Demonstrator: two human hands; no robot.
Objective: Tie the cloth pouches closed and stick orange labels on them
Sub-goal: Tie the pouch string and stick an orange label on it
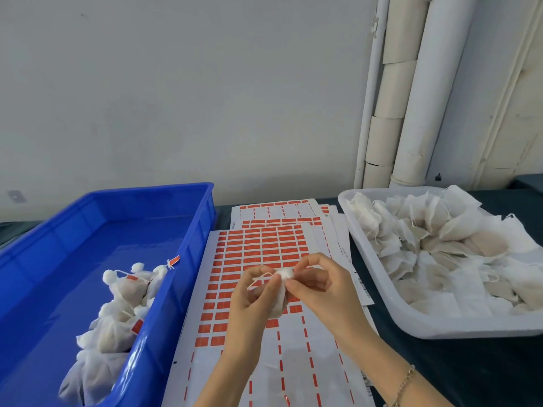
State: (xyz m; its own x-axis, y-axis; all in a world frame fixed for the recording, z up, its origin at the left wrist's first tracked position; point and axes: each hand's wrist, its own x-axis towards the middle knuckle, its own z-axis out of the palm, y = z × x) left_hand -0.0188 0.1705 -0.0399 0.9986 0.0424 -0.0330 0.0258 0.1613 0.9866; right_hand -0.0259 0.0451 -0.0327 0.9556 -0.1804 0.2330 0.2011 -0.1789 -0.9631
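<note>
Two hands at frame centre: left hand (255,292) grasps the pouch (279,292) and its string (260,279); right hand (316,284) pinches its gathered top, above the label sheet (258,248).

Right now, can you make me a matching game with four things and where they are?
Things:
1 blue bin
2 white tray
3 label sheet
4 pouch

Places:
a pinched between left hand and right hand
b on the left
c on the right
d flat in the middle, under the hands

Pairs: 1-b, 2-c, 3-d, 4-a
</note>
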